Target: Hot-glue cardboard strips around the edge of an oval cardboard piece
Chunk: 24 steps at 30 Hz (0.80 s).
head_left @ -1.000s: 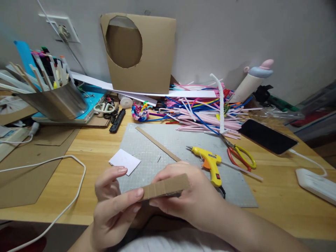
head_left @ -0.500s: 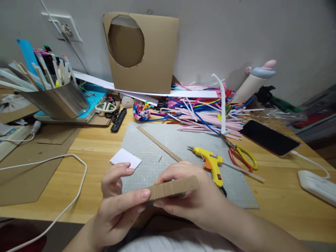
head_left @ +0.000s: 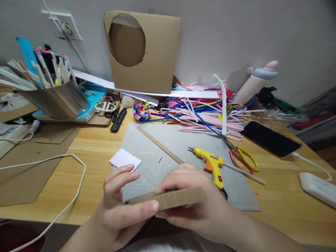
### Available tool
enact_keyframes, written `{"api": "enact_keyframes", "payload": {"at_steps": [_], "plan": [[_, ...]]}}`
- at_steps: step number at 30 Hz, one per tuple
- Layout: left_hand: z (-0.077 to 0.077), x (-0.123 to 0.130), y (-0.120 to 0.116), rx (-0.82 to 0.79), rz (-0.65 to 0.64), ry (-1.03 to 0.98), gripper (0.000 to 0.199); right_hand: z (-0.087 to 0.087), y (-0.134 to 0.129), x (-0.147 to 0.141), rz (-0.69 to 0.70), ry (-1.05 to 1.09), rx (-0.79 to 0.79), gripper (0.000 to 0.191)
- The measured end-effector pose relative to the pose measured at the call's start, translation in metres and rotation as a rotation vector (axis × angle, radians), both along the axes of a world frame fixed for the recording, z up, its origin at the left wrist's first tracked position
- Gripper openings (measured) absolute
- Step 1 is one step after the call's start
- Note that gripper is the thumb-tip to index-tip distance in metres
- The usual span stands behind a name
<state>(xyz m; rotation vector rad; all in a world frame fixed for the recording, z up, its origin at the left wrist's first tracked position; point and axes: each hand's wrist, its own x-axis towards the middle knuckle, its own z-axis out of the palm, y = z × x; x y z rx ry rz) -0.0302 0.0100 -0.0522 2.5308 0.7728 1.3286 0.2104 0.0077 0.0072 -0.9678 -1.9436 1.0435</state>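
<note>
A cardboard piece (head_left: 181, 198) with a narrow, creased edge strip facing me is held between both hands near the table's front edge. My left hand (head_left: 118, 206) grips its left end, one digit lying along the strip and two fingers raised off it. My right hand (head_left: 194, 189) is wrapped round the right part, closed on it; its palm hides some of the piece. Beyond them, a thin cardboard strip (head_left: 160, 144) lies on the grey cutting mat (head_left: 147, 175). To the right of it rests a yellow glue gun (head_left: 214, 164). A white paper piece (head_left: 125, 159) lies just past my left fingers.
Scissors (head_left: 243, 157) and a phone (head_left: 270, 138) lie at the right. Behind the mat are many pipe cleaners (head_left: 207, 115) and a cardboard panel (head_left: 160, 52) with a round hole. A metal pen holder (head_left: 60, 99) stands left; a white cable (head_left: 81, 185) crosses the table's left side.
The cardboard piece has shifted slightly right and down, showing more of its left end. My left thumb or finger has slid right along the strip. The right hand has moved slightly right.
</note>
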Motion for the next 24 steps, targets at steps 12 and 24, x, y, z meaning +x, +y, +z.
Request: {"api": "enact_keyframes", "payload": {"at_steps": [12,24], "plan": [[0.022,0.005,-0.001,-0.047,-0.008,0.071,0.061,-0.003,-0.001,-0.004,-0.022,0.026,-0.031,0.012],[0.024,0.011,-0.011,0.151,0.138,0.091,0.033,-0.002,-0.005,-0.003,-0.013,0.048,0.046,0.007]]}}
